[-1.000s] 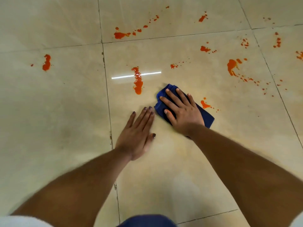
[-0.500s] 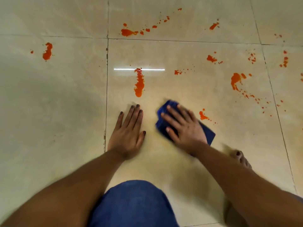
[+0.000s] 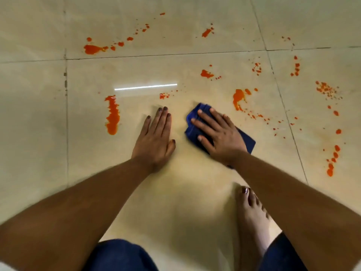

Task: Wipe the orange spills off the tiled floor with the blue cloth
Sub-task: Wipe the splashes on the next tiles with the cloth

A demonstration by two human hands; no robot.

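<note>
Tiled floor (image 3: 35, 133): orange spills (image 3: 112, 116), blue cloth (image 3: 249, 140), both hands flat

The tiled floor (image 3: 195, 192) is made of large cream tiles with a polished, glossy finish; a bright line of light (image 3: 145, 87) is reflected on it. Thin dark grout joints (image 3: 66, 106) are seen between the tiles, chipped in some places. The orange spills (image 3: 112, 114) look wet and shiny, thick like a sauce, with smooth rounded edges. The blue cloth (image 3: 248, 139) is a soft woven textile, matt, and it is folded in layers. Dark glossy polish is seen on the fingernails of the left hand (image 3: 154, 141) and on the toenails of a bare foot (image 3: 252, 216). Dark blue matt fabric (image 3: 119, 257) is seen at the knee.
</note>
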